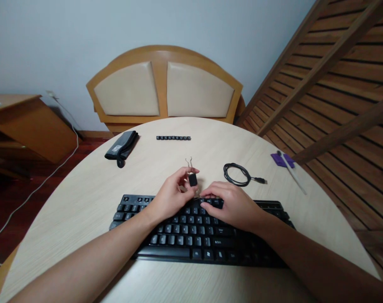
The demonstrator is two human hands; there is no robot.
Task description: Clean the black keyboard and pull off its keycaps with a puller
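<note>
A black keyboard (185,242) lies across the near part of the round table, with several bare switch spots at its upper left. Above its top row, my left hand (172,189) is closed on a keycap puller (193,179), a small black block whose two thin wire prongs point away from me. My right hand (234,204) rests over the upper right of the keyboard. Its thumb and index finger come together at the top row of keys; what lies between them is too small to make out. Farther back, several removed keycaps (173,138) stand in a straight row.
On the table (74,193), a dark folded cloth pouch (122,145) lies at the back left. A coiled black USB cable (237,174) is beyond my right hand. Farther right, a thin light-handled brush (294,174) lies across a purple cloth (281,160). A padded chair (160,84) stands behind.
</note>
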